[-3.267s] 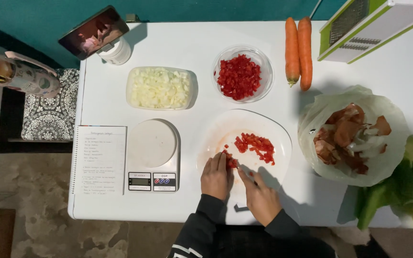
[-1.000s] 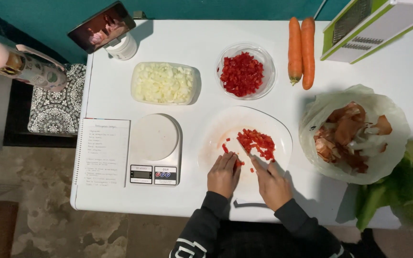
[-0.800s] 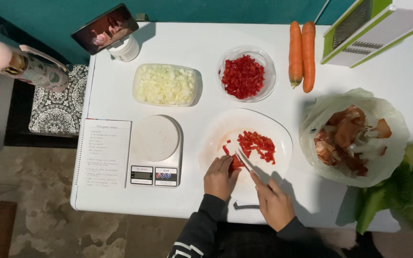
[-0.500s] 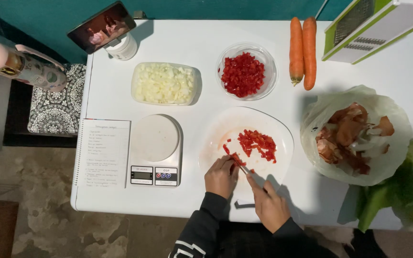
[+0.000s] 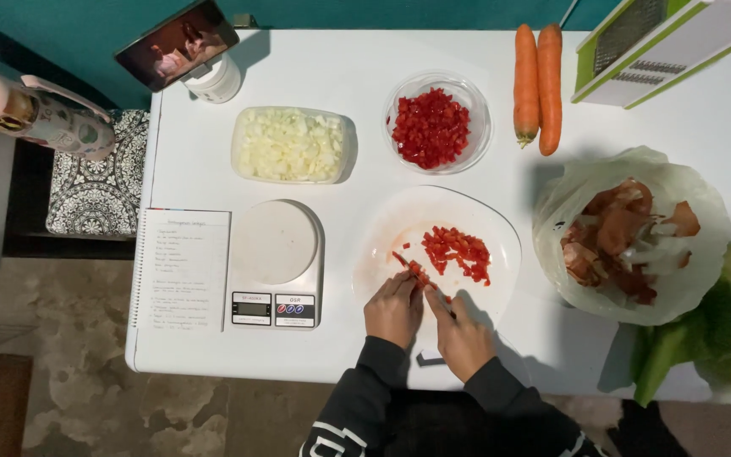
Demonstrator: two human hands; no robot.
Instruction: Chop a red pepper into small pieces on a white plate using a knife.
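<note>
A white table [image 5: 365, 68] is being seen from above, set against a teal wall, with most of its top taken up by cooking things. At the right edge a plastic bag [image 5: 695, 279] is lying open with brown and pale peelings in it, and green leaves [image 5: 704, 326] are resting just beside it. A green and white grater [image 5: 678, 42] is lying at the far right corner, with two carrots [image 5: 535, 80] laid side by side near it. A kitchen scale [image 5: 277, 262] is standing near the front edge, with a notebook [image 5: 181, 267] lying just to its left. A clear tub [image 5: 291, 145] of chopped onion is sitting behind the scale, and a glass bowl [image 5: 433, 127] of diced red pepper is placed to its right. A phone [image 5: 178, 44] is being propped on a white jar at the far left corner. A white cutting board [image 5: 387, 237] is lying at the front, with a heap of red pepper pieces [image 5: 457, 252] on it and a red pepper strip [image 5: 414, 269] near its front rim. The strip is being pressed down by the curled fingers of the left hand [image 5: 393, 309]. The right hand [image 5: 463, 337] is being kept closed around a knife [image 5: 431, 296], with the blade angled onto the strip just beside the left fingertips.
</note>
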